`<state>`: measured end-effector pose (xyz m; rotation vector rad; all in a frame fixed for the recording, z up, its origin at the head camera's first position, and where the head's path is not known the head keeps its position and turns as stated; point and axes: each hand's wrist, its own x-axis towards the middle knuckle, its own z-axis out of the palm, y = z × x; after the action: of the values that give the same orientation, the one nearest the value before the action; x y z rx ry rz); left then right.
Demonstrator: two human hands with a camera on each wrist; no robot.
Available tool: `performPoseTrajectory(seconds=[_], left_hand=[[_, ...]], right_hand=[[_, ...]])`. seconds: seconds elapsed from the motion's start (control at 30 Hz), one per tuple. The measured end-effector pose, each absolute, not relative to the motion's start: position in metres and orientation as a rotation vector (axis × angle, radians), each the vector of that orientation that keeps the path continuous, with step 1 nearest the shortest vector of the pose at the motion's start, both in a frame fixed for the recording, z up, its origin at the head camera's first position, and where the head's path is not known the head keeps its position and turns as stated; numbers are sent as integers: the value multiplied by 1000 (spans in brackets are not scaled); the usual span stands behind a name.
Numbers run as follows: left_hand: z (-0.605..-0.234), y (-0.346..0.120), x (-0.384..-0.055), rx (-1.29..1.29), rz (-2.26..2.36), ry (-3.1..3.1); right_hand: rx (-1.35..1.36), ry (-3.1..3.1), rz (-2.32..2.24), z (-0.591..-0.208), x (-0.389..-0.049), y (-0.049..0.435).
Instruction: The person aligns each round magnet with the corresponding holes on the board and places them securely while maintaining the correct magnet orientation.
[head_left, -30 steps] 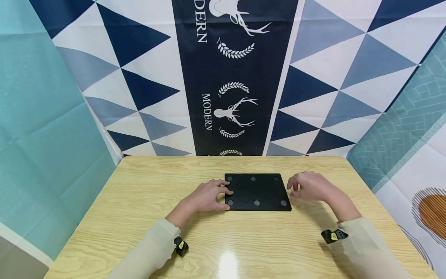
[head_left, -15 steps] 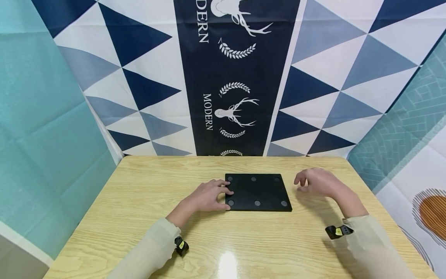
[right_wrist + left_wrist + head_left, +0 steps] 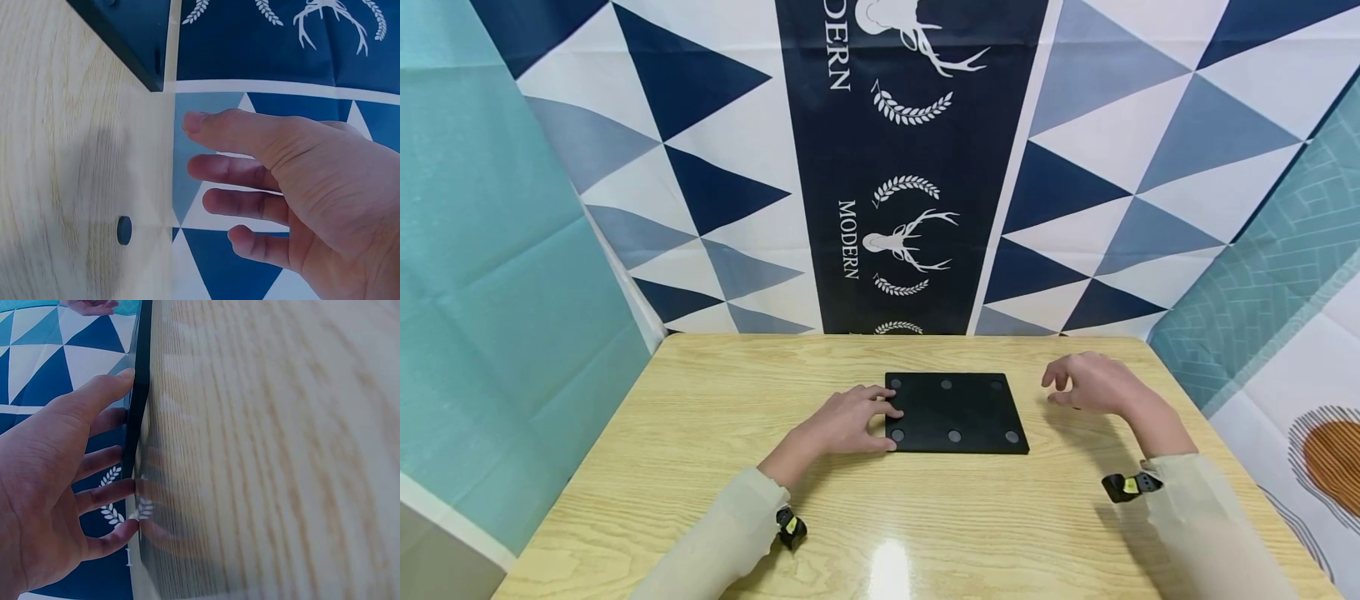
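A flat black rectangular board (image 3: pixel 958 412) lies on the wooden table, with grey round spots along its far and near edges. My left hand (image 3: pixel 847 423) rests at its left side, fingertips over the edge and thumb by the near corner. In the left wrist view the thumb (image 3: pixel 103 390) meets the board's dark edge (image 3: pixel 140 381). Off the board's right side, my right hand (image 3: pixel 1093 385) hovers over the table, its fingers loosely bent around nothing. A small dark round disc (image 3: pixel 124 230) lies on the table near that hand in the right wrist view.
The pale wooden table (image 3: pixel 737 383) ends at the back against a patterned cloth (image 3: pixel 902 167) with triangles and deer heads. Teal cloth (image 3: pixel 520 275) hangs on the left. Each sleeve carries a black wrist strap (image 3: pixel 1131 487).
My right hand has drawn away from the board's right edge, moving right and slightly back. The left hand and the board keep their places.
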<state>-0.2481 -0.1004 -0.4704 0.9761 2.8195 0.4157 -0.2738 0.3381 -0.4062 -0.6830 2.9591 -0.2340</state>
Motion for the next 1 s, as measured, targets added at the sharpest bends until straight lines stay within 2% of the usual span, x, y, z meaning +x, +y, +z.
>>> performPoseTrajectory(seconds=[1.0], left_hand=[[-470, -101, -248, 982, 403, 2825]], right_hand=[[-495, 2907, -74, -412, -284, 362]])
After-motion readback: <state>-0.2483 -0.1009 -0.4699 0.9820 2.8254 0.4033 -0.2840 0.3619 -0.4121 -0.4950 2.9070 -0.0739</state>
